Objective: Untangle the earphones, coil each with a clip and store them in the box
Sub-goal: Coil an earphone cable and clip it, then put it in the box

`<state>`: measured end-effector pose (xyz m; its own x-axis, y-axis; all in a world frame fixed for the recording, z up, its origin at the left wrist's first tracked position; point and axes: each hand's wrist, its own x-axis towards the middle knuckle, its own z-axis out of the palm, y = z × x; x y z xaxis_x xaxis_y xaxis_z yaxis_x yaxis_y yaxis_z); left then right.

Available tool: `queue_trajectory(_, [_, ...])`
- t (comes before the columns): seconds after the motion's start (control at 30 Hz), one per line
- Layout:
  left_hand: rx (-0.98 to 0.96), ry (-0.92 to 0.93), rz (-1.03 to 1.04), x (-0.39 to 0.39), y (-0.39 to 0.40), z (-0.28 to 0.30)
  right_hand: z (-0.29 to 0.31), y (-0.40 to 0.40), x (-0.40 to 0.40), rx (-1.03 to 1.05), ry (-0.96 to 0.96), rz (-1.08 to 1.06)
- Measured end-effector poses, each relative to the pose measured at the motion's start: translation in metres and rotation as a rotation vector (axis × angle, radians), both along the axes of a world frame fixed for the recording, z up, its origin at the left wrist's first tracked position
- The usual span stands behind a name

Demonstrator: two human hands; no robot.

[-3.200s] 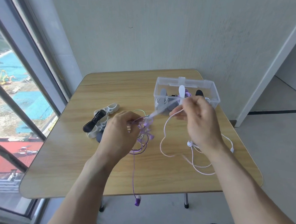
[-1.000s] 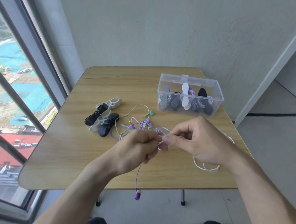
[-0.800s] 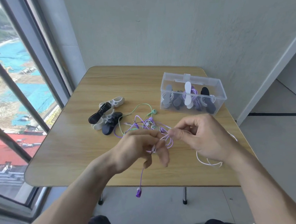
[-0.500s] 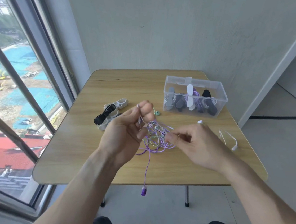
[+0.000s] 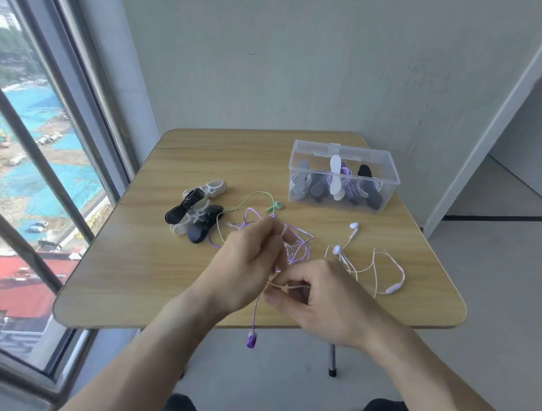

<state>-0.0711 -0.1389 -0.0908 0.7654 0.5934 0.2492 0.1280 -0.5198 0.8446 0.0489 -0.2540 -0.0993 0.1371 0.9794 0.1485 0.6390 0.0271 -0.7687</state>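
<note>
At frame centre, the left hand (image 5: 252, 266) pinches the purple earphones (image 5: 297, 249). The right hand (image 5: 321, 299), just below, pinches a thin cord; white earphones (image 5: 368, 262) lie on the worktop (image 5: 136, 268) to the right.

Left hand (image 5: 252, 266) and right hand (image 5: 322, 303) both pinch cords of the purple tangle (image 5: 295, 251) above the surface (image 5: 130, 272). White earphones (image 5: 364, 259) lie loose to the right. Clips (image 5: 197, 212) sit left; clear box (image 5: 343, 175) with coiled sets at the back right.

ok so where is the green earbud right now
The green earbud lies on the table, between the pile of clips and the clear box.
</note>
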Motion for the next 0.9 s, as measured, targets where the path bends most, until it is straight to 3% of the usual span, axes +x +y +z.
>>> queue_trajectory(0.13, [0.064, 0.125, -0.135, -0.003, -0.008, 0.006, 0.008, -0.006, 0.01, 0.127, 0.043, -0.015])
queue_trajectory(0.3, [-0.121, 0.103, -0.164, 0.0, -0.007, 0.004, 0.006, -0.006, 0.022, 0.229, 0.108, -0.145])
queue_trajectory(0.47, [-0.337, 0.2, -0.236, -0.005, -0.003, 0.012, 0.008, -0.004, 0.029, 0.241, 0.096, -0.256])
queue_trajectory(0.53, [-0.566, 0.116, -0.169, -0.005, 0.001, 0.022, 0.009, -0.002, 0.037, 0.227, 0.136, -0.29])
queue_trajectory(0.63, [-0.825, -0.168, -0.032, -0.006, 0.008, 0.029, 0.005, 0.0, 0.049, 0.215, 0.13, -0.303])
queue_trajectory(0.73, [-1.009, -0.379, 0.076, -0.009, 0.017, 0.032, 0.004, -0.001, 0.054, 0.218, 0.098, -0.348])
queue_trajectory(0.8, [-1.027, -0.332, 0.136, -0.008, 0.02, 0.029, 0.006, -0.002, 0.056, 0.225, 0.054, -0.417])
queue_trajectory(0.9, [-0.838, -0.002, 0.214, -0.011, 0.019, 0.02, 0.008, -0.002, 0.065, 0.292, 0.073, -0.56])
